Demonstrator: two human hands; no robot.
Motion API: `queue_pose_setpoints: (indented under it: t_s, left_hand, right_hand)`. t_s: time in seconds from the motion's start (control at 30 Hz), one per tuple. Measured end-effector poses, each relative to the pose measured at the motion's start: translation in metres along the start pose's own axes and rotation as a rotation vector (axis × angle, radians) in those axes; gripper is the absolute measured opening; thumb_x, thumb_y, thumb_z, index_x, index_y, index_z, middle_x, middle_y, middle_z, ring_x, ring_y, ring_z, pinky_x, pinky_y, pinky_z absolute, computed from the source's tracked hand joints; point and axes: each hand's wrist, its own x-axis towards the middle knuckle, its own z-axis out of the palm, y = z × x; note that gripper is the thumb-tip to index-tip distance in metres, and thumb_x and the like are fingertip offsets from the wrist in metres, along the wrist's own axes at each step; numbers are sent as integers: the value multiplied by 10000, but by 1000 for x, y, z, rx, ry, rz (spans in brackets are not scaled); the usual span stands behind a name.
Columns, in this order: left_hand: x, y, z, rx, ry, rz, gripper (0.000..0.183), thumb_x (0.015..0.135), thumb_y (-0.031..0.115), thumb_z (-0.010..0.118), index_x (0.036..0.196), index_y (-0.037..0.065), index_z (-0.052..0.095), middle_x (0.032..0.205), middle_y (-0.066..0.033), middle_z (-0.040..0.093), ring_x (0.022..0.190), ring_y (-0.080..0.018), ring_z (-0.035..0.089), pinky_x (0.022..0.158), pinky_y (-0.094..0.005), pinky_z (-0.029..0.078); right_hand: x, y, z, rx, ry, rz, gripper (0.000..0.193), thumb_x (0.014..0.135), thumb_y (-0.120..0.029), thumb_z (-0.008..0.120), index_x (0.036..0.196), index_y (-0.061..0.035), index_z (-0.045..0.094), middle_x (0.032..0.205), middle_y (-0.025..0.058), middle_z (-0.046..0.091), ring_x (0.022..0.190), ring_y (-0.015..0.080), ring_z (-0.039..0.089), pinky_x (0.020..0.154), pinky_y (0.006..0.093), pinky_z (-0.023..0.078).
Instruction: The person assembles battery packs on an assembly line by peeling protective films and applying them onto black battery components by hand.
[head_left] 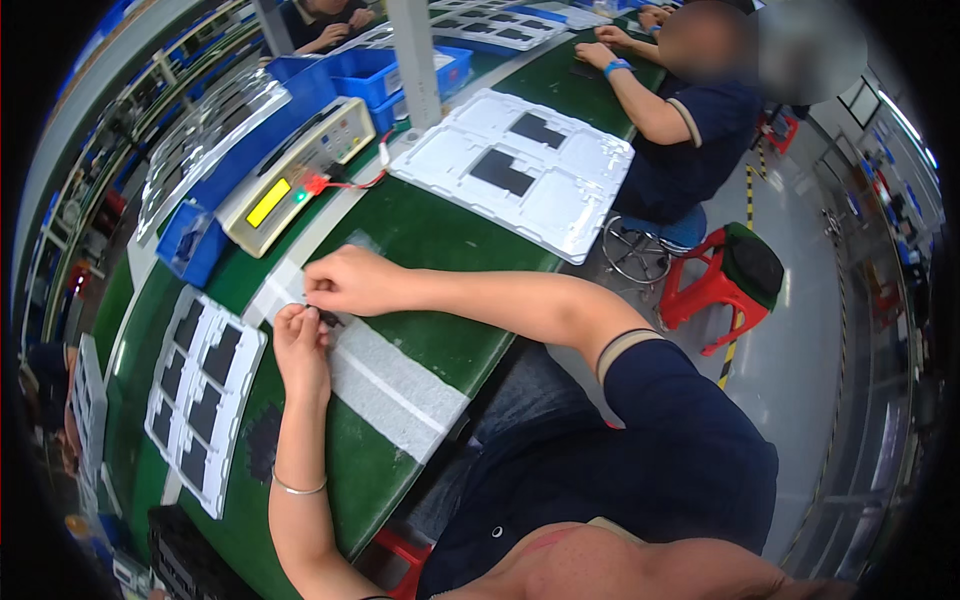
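Observation:
Over a pale cloth strip (395, 390) on the green table, my two hands come together. My left hand (303, 350) is closed, its fingertips pinching a small dark piece (329, 319), which is too small and partly covered to name. Just above it, my right hand (350, 281) is bent inward with thumb and fingers pressed together at the same spot; what lies in that pinch is hidden. To the left of my left hand lies a white tray (208, 400) with several flat black pieces in its pockets. Loose black pieces (264, 442) lie between that tray and my left forearm.
A larger white tray (550, 195) with two black pieces lies farther along the table (455, 240). Behind my hands stand a beige device (300, 175) with a lit yellow display and blue bins (190, 240). A co-worker (690, 130) sits at right, near a red stool (715, 280).

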Motion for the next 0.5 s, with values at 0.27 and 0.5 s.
queue_pose_setpoints:
  t_s: [0.27,0.5]
  left_hand:
    - [1,-2,5,-80,22,4,98,854,45,490,946,62,459,747,2,479,646,-81,476,576,-186,381]
    - [0,4,9,131,-118,-35,57,877,67,461,926,41,477,767,-2,492,651,-62,469,576,-181,394]
  right_hand:
    - [18,34,18,101,-46,66,235,750,-251,609,757,-36,517,629,105,591,590,248,593,529,336,450]
    - [-1,25,4,-50,-178,-20,245,780,-282,578,769,-41,536,681,112,608,626,283,594,550,366,452]
